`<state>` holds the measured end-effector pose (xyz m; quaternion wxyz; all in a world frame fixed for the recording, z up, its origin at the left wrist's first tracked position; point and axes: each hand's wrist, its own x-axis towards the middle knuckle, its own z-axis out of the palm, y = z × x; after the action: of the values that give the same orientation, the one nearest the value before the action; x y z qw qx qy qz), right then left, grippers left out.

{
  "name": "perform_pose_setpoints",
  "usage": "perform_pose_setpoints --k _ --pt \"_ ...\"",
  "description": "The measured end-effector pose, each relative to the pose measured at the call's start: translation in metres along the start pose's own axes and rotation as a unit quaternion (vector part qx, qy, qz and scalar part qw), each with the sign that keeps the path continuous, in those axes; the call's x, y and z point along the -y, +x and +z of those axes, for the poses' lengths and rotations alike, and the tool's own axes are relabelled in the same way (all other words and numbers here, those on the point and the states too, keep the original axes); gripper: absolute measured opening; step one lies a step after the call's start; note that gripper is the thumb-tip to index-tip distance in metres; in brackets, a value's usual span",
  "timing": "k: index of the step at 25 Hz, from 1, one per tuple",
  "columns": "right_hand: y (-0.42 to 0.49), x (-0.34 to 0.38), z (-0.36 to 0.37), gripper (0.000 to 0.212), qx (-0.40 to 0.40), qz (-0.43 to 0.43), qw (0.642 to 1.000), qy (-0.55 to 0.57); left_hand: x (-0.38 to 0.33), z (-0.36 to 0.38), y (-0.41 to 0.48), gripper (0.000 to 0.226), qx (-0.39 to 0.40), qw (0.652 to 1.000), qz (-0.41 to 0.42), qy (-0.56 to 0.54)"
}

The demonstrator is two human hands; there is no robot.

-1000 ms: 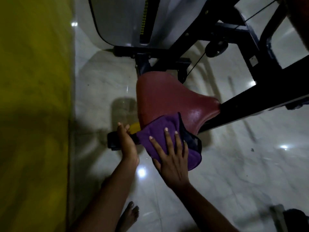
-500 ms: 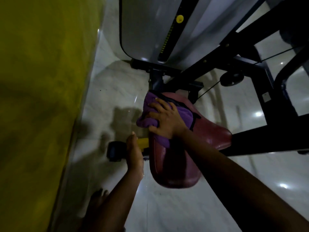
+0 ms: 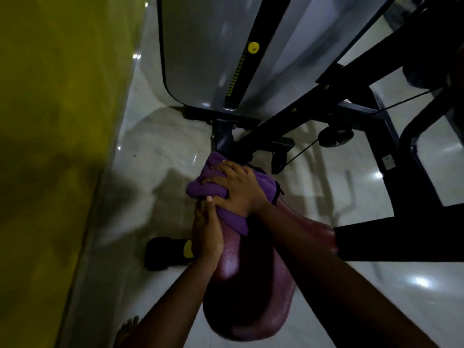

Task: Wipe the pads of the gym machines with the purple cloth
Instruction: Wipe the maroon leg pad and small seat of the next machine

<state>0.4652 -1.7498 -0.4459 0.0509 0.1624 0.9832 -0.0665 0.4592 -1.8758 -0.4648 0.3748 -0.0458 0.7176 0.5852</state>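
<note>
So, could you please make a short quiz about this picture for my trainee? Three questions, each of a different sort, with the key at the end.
1. True or false: the purple cloth lies spread flat on the floor.
2. Where does the right grip press the bunched cloth? A) on the far end of the red pad; B) on the yellow wall; C) on the black frame.
3. Fill in: the left grip rests on the pad's ___ edge.
Key: 1 false; 2 A; 3 left.
</note>
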Motion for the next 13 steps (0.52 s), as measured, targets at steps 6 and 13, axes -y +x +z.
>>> perform_pose_setpoints --k 6,13 --pt "-0.016 -0.039 0.0 0.075 -0.024 0.229 0.971 0.07 0.001 0.011 -0.005 0.062 -0.07 0.975 0.044 0.205" --pt "-0.104 -0.07 -0.011 0.059 0.038 0.331 0.94 0.074 0.002 0.013 -0.003 0.075 -0.08 0.967 0.045 0.238"
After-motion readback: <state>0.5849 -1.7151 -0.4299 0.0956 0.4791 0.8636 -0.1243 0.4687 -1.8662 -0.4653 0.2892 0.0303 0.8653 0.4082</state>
